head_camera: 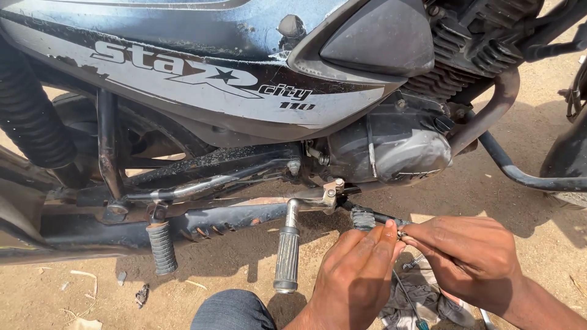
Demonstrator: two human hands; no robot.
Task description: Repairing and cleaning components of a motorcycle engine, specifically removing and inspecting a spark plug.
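Note:
A black and silver motorcycle [202, 79] stands side-on in front of me, its engine case [403, 150] at centre right. My left hand [358, 275] and my right hand [468, 256] meet low in the view, just below the front footrest [363, 218]. Their fingertips pinch a small metal part [402, 233] between them; it is too small to tell what it is. The kick-start lever [287, 250] hangs down to the left of my hands. The rear footrest [162, 247] hangs further left.
A grey rag [409, 302] lies on the sandy ground under my hands, with a thin screwdriver [408, 299] across it. The exhaust pipe [495, 104] and a crash-guard tube [520, 174] curve at right. My knee [232, 311] shows at the bottom edge.

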